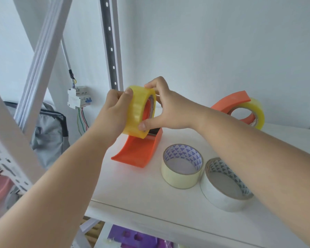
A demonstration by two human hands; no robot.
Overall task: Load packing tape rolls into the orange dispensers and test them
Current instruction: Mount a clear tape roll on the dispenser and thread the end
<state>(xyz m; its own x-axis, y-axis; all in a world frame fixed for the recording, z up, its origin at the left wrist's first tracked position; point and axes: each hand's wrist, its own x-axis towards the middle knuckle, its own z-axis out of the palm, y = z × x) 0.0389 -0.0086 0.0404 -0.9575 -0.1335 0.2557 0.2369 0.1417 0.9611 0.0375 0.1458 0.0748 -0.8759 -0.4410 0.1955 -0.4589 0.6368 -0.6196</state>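
A yellow tape roll (135, 110) sits upright on the hub of an orange dispenser (138, 151), which stands on the white shelf (150, 197). My left hand (115, 108) grips the roll's left side, thumb on top. My right hand (164, 106) pinches the roll's right rim between thumb and fingers. At the back right lies a second orange dispenser (231, 101) with a clear yellowish tape roll (258, 113) in it.
Two loose tape rolls lie flat on the shelf: a cream one (182, 174) and a white one (220, 197). A perforated shelf post (110, 42) rises behind. A breaker box (78, 97) with wires hangs on the wall at left, above a grey bag (48, 136).
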